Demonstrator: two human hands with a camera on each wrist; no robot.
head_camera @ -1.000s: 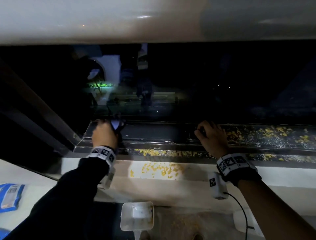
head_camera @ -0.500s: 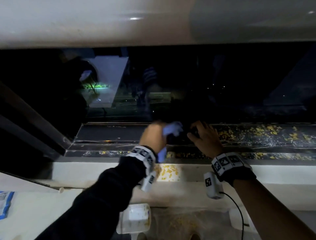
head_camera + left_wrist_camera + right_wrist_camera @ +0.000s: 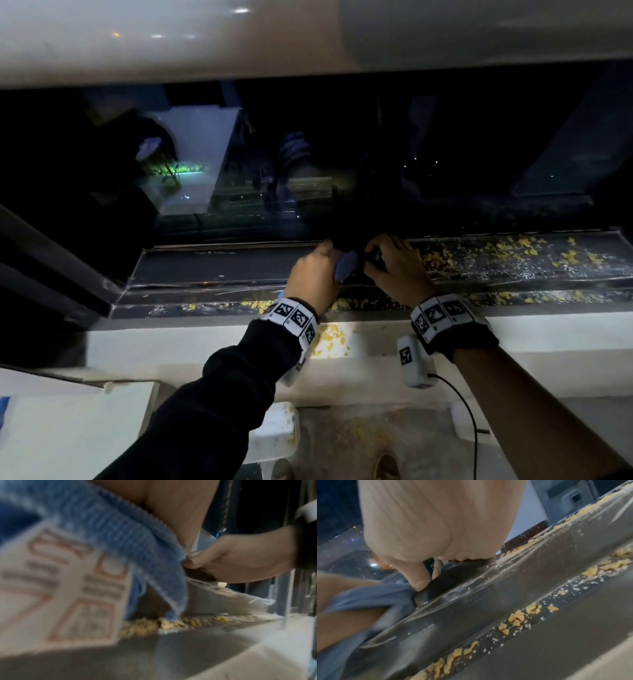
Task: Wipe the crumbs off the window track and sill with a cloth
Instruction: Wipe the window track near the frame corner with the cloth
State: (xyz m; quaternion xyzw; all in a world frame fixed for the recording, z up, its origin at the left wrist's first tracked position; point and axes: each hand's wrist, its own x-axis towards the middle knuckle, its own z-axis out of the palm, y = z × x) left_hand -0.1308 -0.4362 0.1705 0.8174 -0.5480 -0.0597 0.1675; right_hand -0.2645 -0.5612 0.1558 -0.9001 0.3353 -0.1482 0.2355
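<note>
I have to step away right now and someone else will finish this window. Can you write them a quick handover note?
Left hand: grips the blue cloth, bunched, on the back channel of the window track.
Right hand: curled round a dark object that rests on the track, right beside the cloth; what it is cannot be told.
Done: the back channel left of the hands looks free of crumbs.
Left: yellow crumbs cover the back channel right of the hands, line the front channel, and lie in a patch on the white sill.
</note>
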